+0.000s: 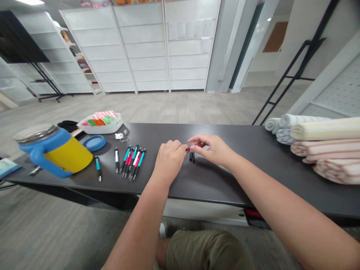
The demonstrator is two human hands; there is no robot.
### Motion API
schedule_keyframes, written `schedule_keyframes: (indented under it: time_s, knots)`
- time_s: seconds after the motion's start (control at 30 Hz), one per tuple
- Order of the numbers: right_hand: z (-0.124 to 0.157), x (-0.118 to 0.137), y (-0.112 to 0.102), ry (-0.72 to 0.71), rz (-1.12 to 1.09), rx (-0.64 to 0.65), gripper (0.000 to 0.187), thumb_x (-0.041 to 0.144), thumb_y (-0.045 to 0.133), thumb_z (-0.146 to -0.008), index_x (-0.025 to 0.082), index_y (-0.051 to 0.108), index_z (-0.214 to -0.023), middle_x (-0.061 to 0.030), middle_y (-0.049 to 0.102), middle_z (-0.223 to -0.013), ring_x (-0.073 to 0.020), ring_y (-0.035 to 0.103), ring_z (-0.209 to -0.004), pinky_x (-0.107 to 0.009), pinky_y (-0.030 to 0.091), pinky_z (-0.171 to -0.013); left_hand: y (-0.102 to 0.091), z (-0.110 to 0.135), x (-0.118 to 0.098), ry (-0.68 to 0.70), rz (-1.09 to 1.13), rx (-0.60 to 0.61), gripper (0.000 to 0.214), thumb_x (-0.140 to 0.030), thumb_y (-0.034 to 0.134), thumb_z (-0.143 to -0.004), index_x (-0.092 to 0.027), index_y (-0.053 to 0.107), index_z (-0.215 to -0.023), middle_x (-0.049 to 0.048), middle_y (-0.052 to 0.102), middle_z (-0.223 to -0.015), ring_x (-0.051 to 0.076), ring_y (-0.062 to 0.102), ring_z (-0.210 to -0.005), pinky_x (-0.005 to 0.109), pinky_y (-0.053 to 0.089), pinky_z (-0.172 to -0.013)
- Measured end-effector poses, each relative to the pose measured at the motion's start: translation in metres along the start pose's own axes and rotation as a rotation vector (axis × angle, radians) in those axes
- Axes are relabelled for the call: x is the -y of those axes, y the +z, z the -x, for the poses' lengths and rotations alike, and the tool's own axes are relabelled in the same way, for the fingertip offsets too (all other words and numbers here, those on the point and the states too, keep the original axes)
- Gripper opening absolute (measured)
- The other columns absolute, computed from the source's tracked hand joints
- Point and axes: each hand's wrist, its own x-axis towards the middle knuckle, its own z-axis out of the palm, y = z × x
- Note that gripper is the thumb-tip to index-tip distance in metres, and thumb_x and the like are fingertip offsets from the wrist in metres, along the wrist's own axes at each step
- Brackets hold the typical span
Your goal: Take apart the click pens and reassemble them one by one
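Note:
My left hand (169,157) and my right hand (209,148) meet over the middle of the dark table (225,180), fingers pinched together on a small red pen part (188,149) held between them. Two short black pen pieces (192,156) lie on the table just below my right fingers. A row of several pens (132,159) in teal, pink, white and black lies to the left of my left hand. Two single pens lie further left, one white (116,159) and one teal (97,167).
A yellow and blue jug (53,153) with a metal lid lies on its side at the left end. Behind it sit a blue lid (94,143) and a white tray (102,123) of coloured items. Rolled towels (317,144) are stacked at the right.

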Motion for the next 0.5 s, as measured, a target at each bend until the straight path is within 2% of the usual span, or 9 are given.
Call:
schedule_keyframes:
  time_s: [0.07, 0.13, 0.2, 0.3, 0.4, 0.5]
  knots:
    - [0.000, -0.006, -0.011, 0.064, 0.041, -0.074, 0.036, 0.048, 0.060, -0.097, 0.025, 0.071, -0.123, -0.0039, 0.077, -0.094, -0.0176, 0.064, -0.072, -0.032, 0.050, -0.073, 0.003, -0.001, 0.003, -0.046, 0.074, -0.032, 0.023, -0.033, 0.050, -0.105, -0.023, 0.069, -0.113, 0.0096, 0.068, -0.104, 0.026, 0.059, -0.100, 0.039, 0.042, -0.088]
    - [0.000, -0.017, -0.022, 0.103, 0.185, -0.131, 0.032, 0.048, 0.062, -0.096, 0.024, 0.074, -0.114, -0.0037, 0.076, -0.087, -0.0178, 0.062, -0.069, -0.033, 0.048, -0.072, 0.005, -0.002, 0.008, -0.137, 0.176, -0.100, 0.023, -0.034, 0.050, -0.104, -0.022, 0.069, -0.110, 0.0097, 0.069, -0.104, 0.025, 0.060, -0.099, 0.038, 0.044, -0.090]
    - [0.000, -0.030, -0.028, 0.092, 0.290, -0.068, 0.025, 0.045, 0.072, -0.089, 0.025, 0.078, -0.101, -0.0038, 0.074, -0.087, -0.0203, 0.065, -0.078, -0.033, 0.048, -0.078, 0.007, -0.002, 0.015, -0.256, 0.258, -0.179, 0.022, -0.035, 0.050, -0.104, -0.021, 0.068, -0.106, 0.0094, 0.068, -0.103, 0.023, 0.061, -0.097, 0.036, 0.046, -0.090]
    - [-0.002, -0.046, -0.025, 0.085, 0.312, 0.037, 0.025, 0.044, 0.081, -0.080, 0.026, 0.080, -0.097, -0.0034, 0.073, -0.090, -0.0216, 0.067, -0.085, -0.033, 0.048, -0.082, 0.007, -0.003, 0.023, -0.459, 0.302, -0.239, 0.023, -0.037, 0.051, -0.102, -0.021, 0.066, -0.099, 0.0076, 0.068, -0.096, 0.021, 0.063, -0.088, 0.033, 0.047, -0.085]
    - [-0.003, -0.052, -0.015, 0.094, 0.299, 0.083, 0.021, 0.042, 0.083, -0.079, 0.026, 0.081, -0.092, -0.0027, 0.072, -0.089, -0.0206, 0.067, -0.084, -0.032, 0.048, -0.081, 0.007, -0.003, 0.027, -0.635, 0.387, -0.228, 0.024, -0.041, 0.051, -0.101, -0.021, 0.064, -0.098, 0.0054, 0.072, -0.090, 0.021, 0.066, -0.082, 0.032, 0.047, -0.080]
    - [-0.004, -0.051, -0.011, 0.087, 0.286, 0.120, 0.012, 0.037, 0.080, -0.081, 0.026, 0.081, -0.085, -0.0025, 0.073, -0.087, -0.0196, 0.066, -0.082, -0.031, 0.047, -0.079, 0.009, -0.003, 0.027, -0.708, 0.483, -0.151, 0.024, -0.043, 0.050, -0.101, -0.023, 0.063, -0.097, 0.0036, 0.076, -0.086, 0.021, 0.069, -0.079, 0.031, 0.045, -0.075]
